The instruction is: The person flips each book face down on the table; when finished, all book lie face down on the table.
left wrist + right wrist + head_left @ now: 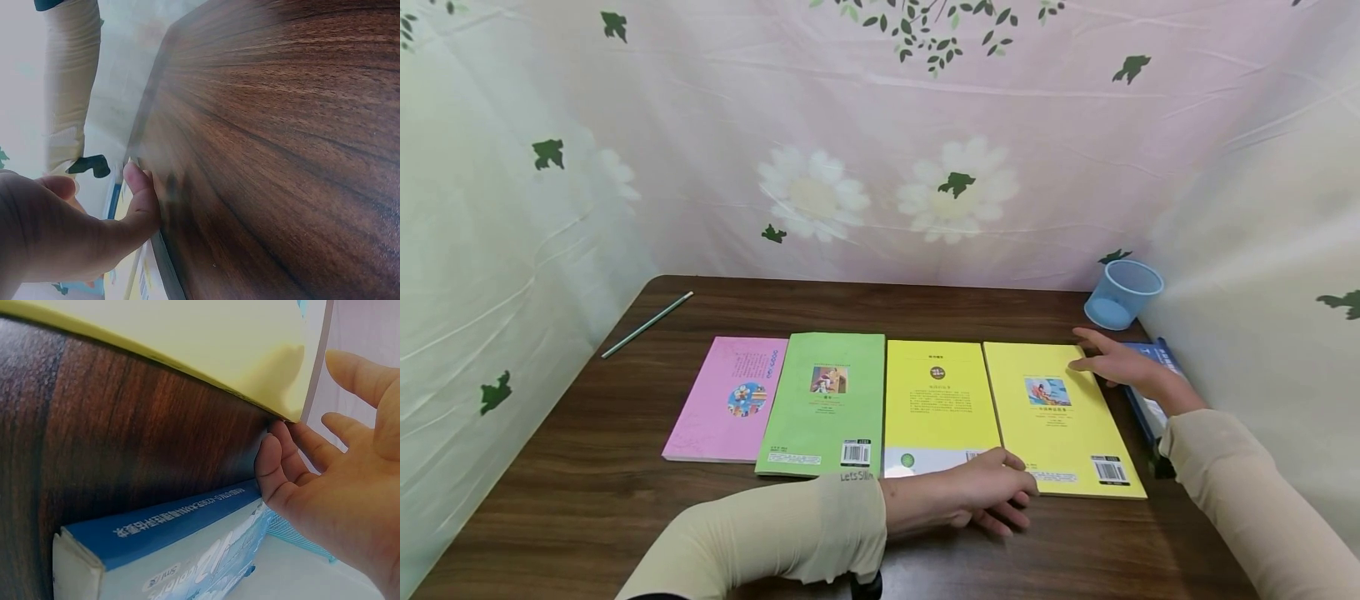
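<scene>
Four thin books lie in a row, back covers up: pink (722,417), green (820,408), a yellow book (936,383) with a white lower band, and a second yellow book (1022,442) at the right. My left hand (996,492) is at the near edge where the two yellow books meet, fingers loosely bent. At the far right corner of the second yellow book is my right hand (1123,367). Its fingertips are right at the corner in the right wrist view, with the thumb (356,372) held apart. Neither hand grips anything.
A blue-and-white box (175,550) lies right of the books, partly behind the right arm. Beyond it stands a light blue cup (1120,296). A pale green stick (647,325) lies at the table's back left. Printed curtains (880,125) enclose the brown table (572,500).
</scene>
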`<state>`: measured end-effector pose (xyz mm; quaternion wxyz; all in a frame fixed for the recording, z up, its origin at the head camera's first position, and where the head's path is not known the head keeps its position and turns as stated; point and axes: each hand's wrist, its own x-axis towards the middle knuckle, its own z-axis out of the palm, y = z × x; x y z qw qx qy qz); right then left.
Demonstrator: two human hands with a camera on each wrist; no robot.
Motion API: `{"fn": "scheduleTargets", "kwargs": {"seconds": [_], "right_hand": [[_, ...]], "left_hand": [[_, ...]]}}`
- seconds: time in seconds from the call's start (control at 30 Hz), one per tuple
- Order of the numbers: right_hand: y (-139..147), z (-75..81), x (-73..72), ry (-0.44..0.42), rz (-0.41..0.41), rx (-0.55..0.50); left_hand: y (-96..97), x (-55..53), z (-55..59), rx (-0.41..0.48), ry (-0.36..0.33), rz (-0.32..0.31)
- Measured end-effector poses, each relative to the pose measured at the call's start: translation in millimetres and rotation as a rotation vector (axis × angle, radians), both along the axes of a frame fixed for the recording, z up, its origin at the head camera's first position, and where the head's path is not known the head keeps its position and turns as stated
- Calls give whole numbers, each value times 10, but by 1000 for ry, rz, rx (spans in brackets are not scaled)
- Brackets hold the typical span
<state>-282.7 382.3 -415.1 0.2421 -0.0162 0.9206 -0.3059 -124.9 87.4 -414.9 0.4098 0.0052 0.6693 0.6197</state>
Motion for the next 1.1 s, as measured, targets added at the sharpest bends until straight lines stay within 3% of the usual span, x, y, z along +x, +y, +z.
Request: {"fn": "scheduleTargets", "kwargs": {"seconds": [0.7,0.93,1.1], "right_hand": [[-14,-25,-4,1,0,-10],[-42,-27,6,33,-1,3],[-115,29,37,177,17,47]], "left_hand": [[-12,-26,-26,4,-5,-10],[-128,-175,-6,35,37,-47],[-341,-402,87,58,146,-48]]}}
